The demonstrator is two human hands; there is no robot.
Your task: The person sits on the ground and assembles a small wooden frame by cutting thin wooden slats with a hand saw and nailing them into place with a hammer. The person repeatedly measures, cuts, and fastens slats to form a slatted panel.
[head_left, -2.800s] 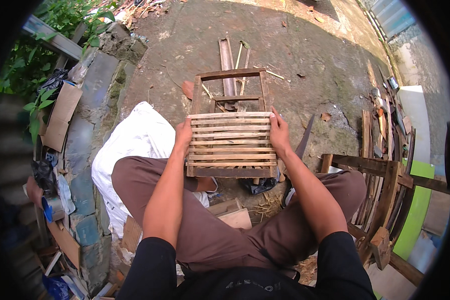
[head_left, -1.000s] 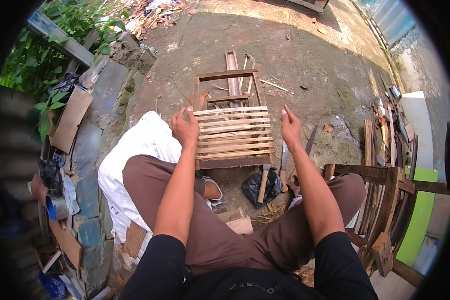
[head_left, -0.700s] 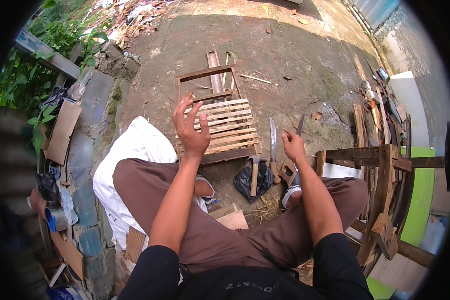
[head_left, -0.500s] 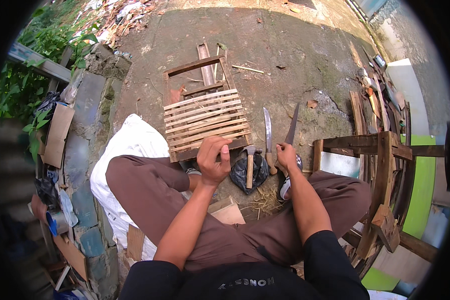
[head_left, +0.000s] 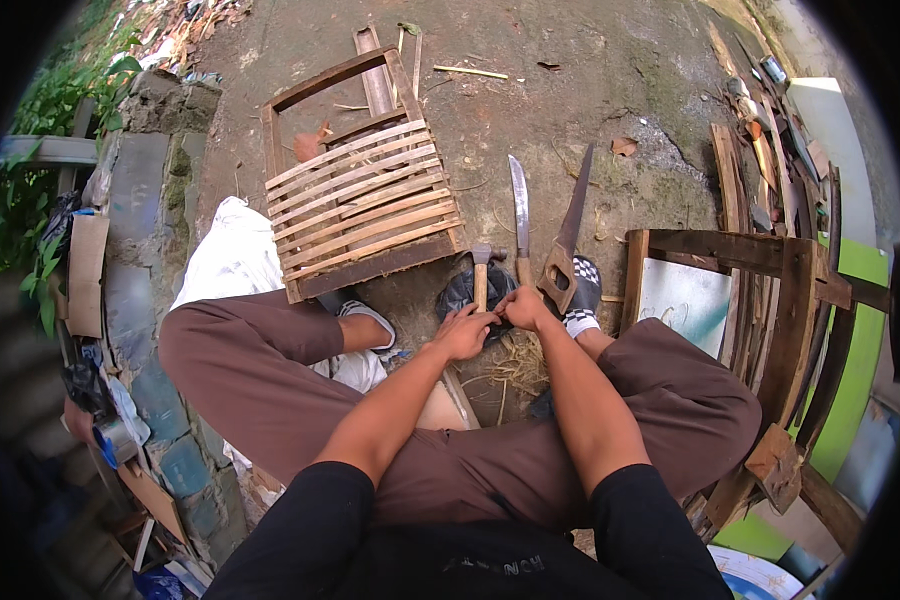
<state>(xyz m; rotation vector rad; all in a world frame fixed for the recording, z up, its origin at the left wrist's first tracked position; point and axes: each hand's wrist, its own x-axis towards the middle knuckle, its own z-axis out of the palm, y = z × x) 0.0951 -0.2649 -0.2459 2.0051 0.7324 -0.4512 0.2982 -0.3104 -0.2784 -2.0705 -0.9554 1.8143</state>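
Both my hands meet low between my knees, over a black plastic bag [head_left: 457, 297] on the ground. My left hand [head_left: 463, 333] has its fingers bent together at the bag's near side, by the hammer's handle end. Just right of it, my right hand [head_left: 526, 309] is closed in a pinch; whatever either hand holds is too small or hidden. A hammer [head_left: 481, 278] with a wooden handle lies on the bag. Beyond my right hand lie a long knife [head_left: 520, 205] and a handsaw [head_left: 573, 215], its wooden handle beside my checkered shoe.
A slatted wooden frame [head_left: 360, 205] lies ahead on the left, near a white sack [head_left: 228, 255]. At right stands a wooden frame structure [head_left: 796, 320] amid stacked boards. A block wall [head_left: 135, 230] runs along the left. Wood shavings [head_left: 515, 365] litter the ground between my feet.
My left hand has come down from in front of the slatted frame to the bag. My right hand has moved left from the saw handle to meet it. The view has shifted.
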